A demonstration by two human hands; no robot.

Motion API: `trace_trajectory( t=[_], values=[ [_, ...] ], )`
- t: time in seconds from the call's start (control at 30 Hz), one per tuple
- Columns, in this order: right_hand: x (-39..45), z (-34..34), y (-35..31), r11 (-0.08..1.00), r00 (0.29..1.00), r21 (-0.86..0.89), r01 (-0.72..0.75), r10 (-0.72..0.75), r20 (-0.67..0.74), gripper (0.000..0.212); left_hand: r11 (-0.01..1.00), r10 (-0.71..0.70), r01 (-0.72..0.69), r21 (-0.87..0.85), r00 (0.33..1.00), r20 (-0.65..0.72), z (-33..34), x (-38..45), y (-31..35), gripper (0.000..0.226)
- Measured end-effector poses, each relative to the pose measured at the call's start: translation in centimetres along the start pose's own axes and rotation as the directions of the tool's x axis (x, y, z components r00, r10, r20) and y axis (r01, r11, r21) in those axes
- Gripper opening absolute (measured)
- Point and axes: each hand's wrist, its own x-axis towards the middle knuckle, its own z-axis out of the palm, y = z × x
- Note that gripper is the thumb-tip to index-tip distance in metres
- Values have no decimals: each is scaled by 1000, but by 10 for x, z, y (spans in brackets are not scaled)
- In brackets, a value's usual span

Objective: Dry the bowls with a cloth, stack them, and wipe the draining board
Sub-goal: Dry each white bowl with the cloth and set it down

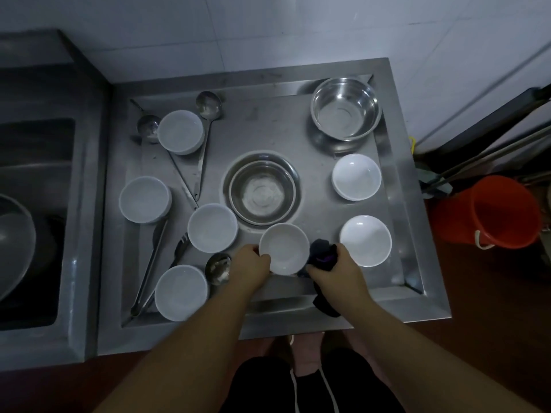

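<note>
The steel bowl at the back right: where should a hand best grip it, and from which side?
Probably pinch the steel bowl at its near rim, coming from above. It stands upright and open, the tray walls close behind and right.

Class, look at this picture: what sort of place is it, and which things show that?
Probably a kitchen washing-up area: a steel draining board beside a sink, white bowls and ladles laid out.

A long-handled steel ladle [208, 105] lies at the far left, a second ladle [148, 126] beside it, their handles crossing toward the middle. Steel tongs [150, 263] and a dark fork-like utensil [180, 248] lie at the near left, a steel spoon [218, 268] just right of them. An orange plastic bucket [489, 211] stands on the floor by dark leaning poles [477, 162]. A deep sink [32, 222] sits left.
</note>
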Motion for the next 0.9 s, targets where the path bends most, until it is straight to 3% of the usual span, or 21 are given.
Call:
trace_trajectory(
  t=[0.23,0.33,0.47,0.57,0.7,0.9],
  values=[
    [-12,-15,-39,979,997,195,64,-54,-58,54,935,-66,73,-347,997,32,-20,-23,10,16],
    [-20,-25,-66,958,988,245,153,-143,-58,46,883,-39,75,-463,995,87,-33,-40,20,19],
    [-33,-33,-102,923,958,260,283,-283,-38,28,761,101,15,-649,985,141,-56,-71,41,22],
    [-54,-40,-132,882,891,137,451,-454,-6,43,681,232,-38,-732,958,167,-77,-99,62,19],
    [-81,-49,-167,728,728,-21,685,-684,43,54,562,371,-92,-822,916,152,-109,-131,87,26],
    [-115,-58,-205,627,627,-17,778,-779,-16,49,448,577,-189,-874,808,121,-153,-171,109,58]
  ],
)
